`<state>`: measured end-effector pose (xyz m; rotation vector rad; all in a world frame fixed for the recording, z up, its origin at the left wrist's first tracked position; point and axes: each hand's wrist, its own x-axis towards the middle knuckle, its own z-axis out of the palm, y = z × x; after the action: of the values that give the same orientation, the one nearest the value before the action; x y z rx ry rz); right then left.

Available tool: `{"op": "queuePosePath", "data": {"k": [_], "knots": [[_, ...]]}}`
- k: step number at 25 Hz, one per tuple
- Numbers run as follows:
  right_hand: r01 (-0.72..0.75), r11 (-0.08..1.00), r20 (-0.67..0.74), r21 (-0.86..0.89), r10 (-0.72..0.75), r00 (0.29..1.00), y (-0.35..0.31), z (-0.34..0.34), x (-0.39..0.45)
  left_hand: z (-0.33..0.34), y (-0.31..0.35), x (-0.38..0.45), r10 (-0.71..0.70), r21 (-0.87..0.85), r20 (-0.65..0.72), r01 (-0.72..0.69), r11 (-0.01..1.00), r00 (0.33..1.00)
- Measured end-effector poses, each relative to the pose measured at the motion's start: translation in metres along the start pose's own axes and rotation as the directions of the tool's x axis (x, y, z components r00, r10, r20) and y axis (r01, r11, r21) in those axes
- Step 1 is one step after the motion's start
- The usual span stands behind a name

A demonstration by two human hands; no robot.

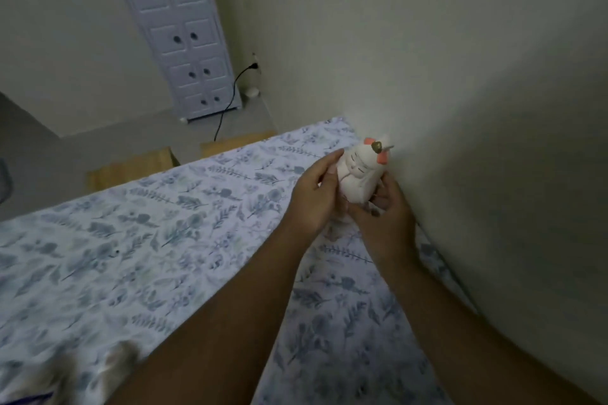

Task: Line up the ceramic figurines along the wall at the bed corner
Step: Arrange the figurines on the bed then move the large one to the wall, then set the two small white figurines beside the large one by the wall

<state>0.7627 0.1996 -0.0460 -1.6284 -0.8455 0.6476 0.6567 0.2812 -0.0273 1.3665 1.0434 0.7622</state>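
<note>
Left hand (314, 196) and right hand (383, 210) both clasp white figurine (357, 174); base hidden by fingers, beside wall (477, 108).

Figurine (358, 174) between hands, beside wall (477, 108)

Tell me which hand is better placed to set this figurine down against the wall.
Right, probably. The right hand cradles the white figurine from below on the side nearest the wall; the left hand only steadies its far side.

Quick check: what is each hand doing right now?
Left hand: closed on the white figurine.
Right hand: closed on the same figurine, from below.
</note>
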Motion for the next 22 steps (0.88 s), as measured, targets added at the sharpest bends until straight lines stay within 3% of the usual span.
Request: {"op": "queuePosePath", "data": {"k": [9,17,22], "knots": [[0.032,1.0,-0.154,0.001,-0.031,0.988,0.039,-0.004,0.047,0.034,-0.009,0.057,0.048,0.044,0.048,-0.05,0.998,0.998],[0.021,1.0,-0.108,-0.008,-0.022,0.994,0.046,-0.005,0.043,0.033,-0.014,0.048,0.024,0.022,0.056,-0.025,0.999,0.998],[-0.114,0.962,-0.16,-0.248,0.075,0.984,0.037,-0.006,0.01,0.007,-0.006,-0.004,0.015,0.219,-0.036,-0.007,0.976,0.999]]}}
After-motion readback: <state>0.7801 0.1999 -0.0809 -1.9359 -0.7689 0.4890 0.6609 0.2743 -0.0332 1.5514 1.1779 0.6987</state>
